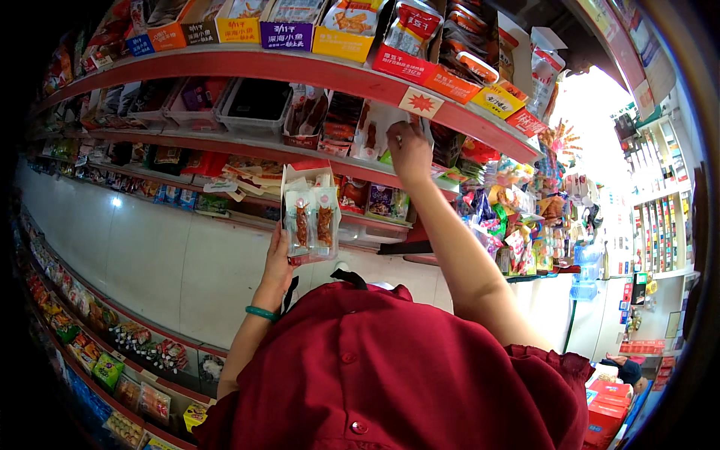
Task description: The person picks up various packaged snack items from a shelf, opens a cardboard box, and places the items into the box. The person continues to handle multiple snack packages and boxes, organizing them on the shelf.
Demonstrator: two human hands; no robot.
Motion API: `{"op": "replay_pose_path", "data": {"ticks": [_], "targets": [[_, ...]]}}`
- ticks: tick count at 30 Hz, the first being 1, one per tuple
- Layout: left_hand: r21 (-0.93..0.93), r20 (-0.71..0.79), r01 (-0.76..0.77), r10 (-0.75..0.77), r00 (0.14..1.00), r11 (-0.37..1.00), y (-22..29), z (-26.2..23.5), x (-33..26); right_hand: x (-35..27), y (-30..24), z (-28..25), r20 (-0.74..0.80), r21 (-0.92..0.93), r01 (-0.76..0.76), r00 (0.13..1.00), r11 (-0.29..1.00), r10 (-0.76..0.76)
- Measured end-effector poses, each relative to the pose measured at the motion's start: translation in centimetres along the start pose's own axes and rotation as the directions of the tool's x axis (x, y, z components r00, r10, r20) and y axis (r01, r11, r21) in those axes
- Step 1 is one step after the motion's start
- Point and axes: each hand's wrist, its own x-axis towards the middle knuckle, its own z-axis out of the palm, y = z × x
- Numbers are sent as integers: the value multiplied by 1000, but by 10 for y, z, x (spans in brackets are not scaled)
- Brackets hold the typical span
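Note:
My left hand (277, 257) grips an open display box (310, 166) from its left side, in front of the shelves. Inside it stand clear packets (302, 225) of reddish-brown snack pieces, faced toward me. My right hand (411, 154) reaches up to the middle shelf, beside a white box (390, 114) of similar snack packets. Its fingers are curled together at the box's front, and what they hold, if anything, is hidden. A green bangle (262, 312) circles my left wrist.
A red-edged upper shelf (225, 64) with boxed snacks runs above my right hand. Clear plastic bins (255, 105) stand left on the middle shelf. Hanging toys and bags (517, 210) crowd the right. Low snack shelves (112, 352) line the left; a pale tiled floor (150, 240) lies between.

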Motion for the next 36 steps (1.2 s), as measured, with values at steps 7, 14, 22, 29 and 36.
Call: {"op": "replay_pose_path", "data": {"ticks": [7, 14, 22, 29, 36], "targets": [[-11, -13, -4, 4, 1000, 1000, -1, -4, -2, 52, 28, 18, -185, -433, 217, 929, 875, -322], [-34, -18, 4, -5, 1000, 999, -6, -11, -9, 78, 41, 101, 149, -358, 233, 970, 904, -191], [1, -111, -39, 39, 993, 999, 3, -6, -16, 75, 32, 143, 441, -450, 73, 885, 890, 150], [-11, -98, -51, 50, 994, 999, 3, -13, -23, 90, 32, 150, 407, -428, 28, 898, 903, 165], [-55, -71, -16, 12, 997, 998, 4, -23, -23, 95, 35, 148, 327, -368, -62, 925, 928, 192]]}}
